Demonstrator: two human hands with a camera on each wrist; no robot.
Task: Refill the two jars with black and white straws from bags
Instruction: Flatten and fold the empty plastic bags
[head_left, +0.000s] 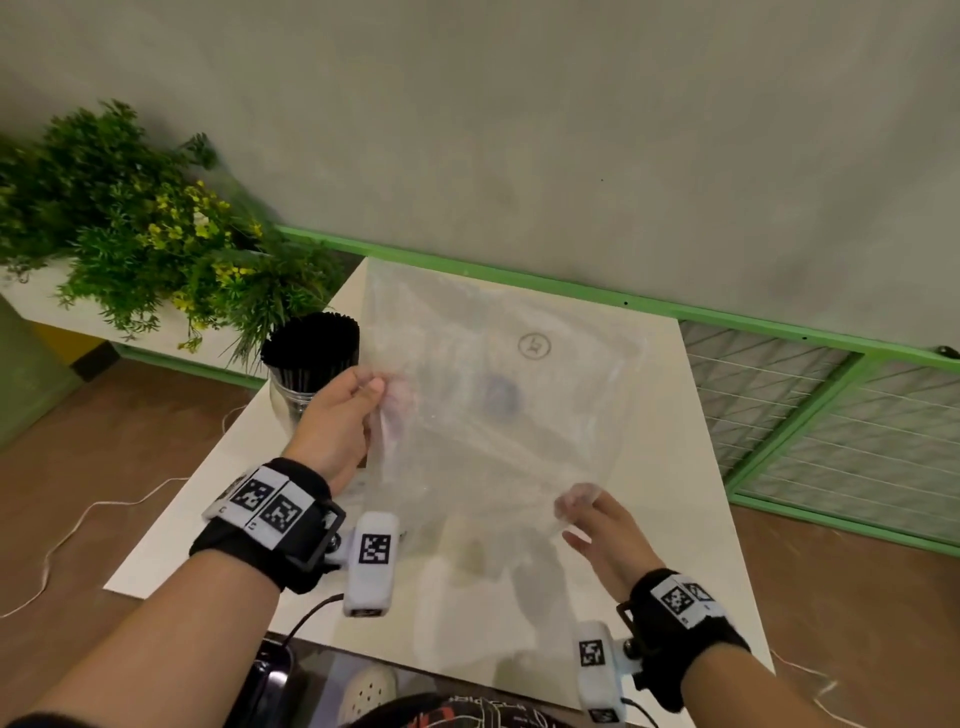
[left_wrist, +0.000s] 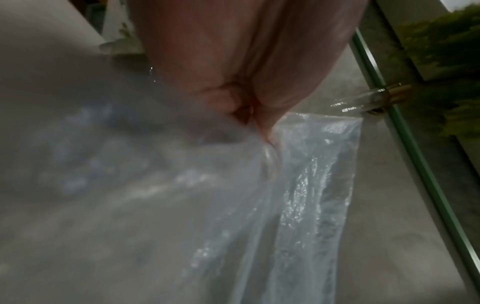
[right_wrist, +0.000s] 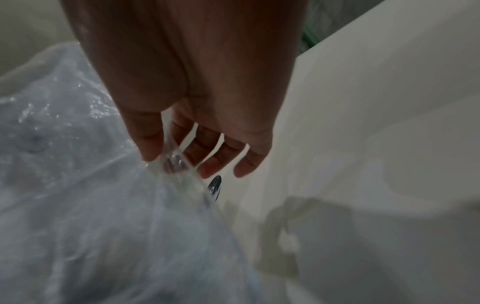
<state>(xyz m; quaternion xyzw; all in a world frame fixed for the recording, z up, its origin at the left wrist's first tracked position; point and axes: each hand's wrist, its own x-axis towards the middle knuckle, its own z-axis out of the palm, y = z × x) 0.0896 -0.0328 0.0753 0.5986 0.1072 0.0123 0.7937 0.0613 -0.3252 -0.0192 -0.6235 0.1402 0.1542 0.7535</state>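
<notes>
Table (head_left: 675, 467) edge near; hands pinch bag (head_left: 498, 405) aloft.

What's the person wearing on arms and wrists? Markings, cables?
Forearms are bare, with no sleeves. Each wrist has a black strap with a white band of square black-and-white markers: left wrist strap, right wrist strap. A white camera pod with its own marker hangs under each: left pod, right pod. A dark cable leaves each pod.
</notes>
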